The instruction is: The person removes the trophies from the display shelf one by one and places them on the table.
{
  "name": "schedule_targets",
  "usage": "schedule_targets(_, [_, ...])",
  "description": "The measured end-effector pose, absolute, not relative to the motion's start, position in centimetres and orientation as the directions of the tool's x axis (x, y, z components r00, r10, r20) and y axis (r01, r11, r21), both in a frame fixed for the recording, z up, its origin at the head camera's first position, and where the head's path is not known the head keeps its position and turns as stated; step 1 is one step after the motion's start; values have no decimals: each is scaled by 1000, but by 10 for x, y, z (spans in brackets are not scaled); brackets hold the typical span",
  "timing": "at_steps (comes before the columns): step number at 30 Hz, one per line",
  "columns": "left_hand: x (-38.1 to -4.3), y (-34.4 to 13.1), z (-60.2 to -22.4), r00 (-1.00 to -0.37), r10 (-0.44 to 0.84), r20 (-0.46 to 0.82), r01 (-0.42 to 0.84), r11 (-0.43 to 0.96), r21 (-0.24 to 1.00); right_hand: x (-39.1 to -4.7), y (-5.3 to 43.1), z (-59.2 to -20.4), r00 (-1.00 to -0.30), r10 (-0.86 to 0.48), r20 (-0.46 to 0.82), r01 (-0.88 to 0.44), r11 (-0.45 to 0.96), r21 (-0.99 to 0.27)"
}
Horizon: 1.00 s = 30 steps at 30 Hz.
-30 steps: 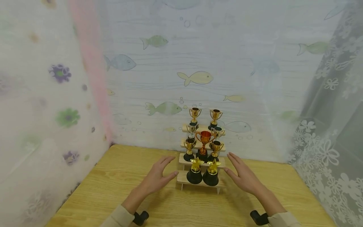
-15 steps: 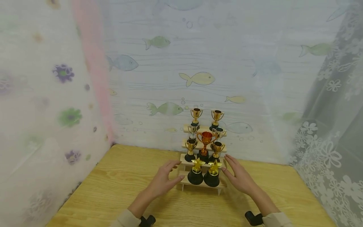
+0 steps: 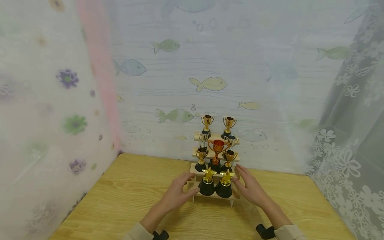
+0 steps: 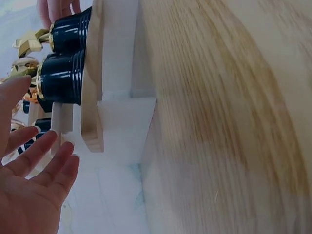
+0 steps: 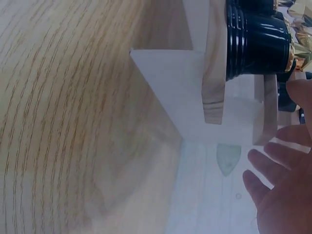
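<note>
Wood-grain planks with rounded corners and white slant-edged supports form a tiered stand (image 3: 194, 169) on my wood-grain tabletop (image 3: 126, 200), against a thin, fish-printed backdrop (image 3: 171, 83). Smooth, shiny trophies line its steps: two-handled cups on black bases, and star-topped pieces on glossy, ribbed black bases shaped like upturned buckets.

Nine trophies stand upright over four tiers. Two gold cups, left (image 3: 207, 121) and right (image 3: 229, 124), hold the top; two silver cups, left (image 3: 204, 135) and right (image 3: 231, 141), come below. On the third tier a larger copper-red cup (image 3: 217, 147) stands between another gold pair, left (image 3: 202, 154) and right (image 3: 229, 156). The left star trophy (image 3: 206, 187) and right star trophy (image 3: 223, 190) stand side by side at the front of the lowest.

My left hand (image 3: 177, 194) and right hand (image 3: 252, 190) flank the stand, each with thumb well apart from loosely spread fingers, neither gripping anything. The left thumb is near the left star trophy, the right thumb just beside the right one; whether either touches, I cannot tell.

Compared with a second ago, both hands are closer in: my left thumb, then short of the stand, now reaches over the lowest plank. The trophies keep the same arrangement.
</note>
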State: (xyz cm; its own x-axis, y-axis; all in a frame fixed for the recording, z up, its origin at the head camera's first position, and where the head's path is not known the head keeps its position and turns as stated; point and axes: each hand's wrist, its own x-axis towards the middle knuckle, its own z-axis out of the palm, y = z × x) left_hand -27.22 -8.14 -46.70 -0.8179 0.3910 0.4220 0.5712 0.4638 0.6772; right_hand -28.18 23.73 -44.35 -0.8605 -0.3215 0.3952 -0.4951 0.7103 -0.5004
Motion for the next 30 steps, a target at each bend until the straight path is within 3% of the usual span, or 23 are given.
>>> schedule_targets(22, [-276,-56,-477,-811,348,470,581,395,711,-285,232,-457,-815,-317,485,-544,707,-453])
schedule_targets(30, [-276,-45,-477,-839,305,451,544,451,707,-284,230,-455,-829,-269,490,-514,712,-478])
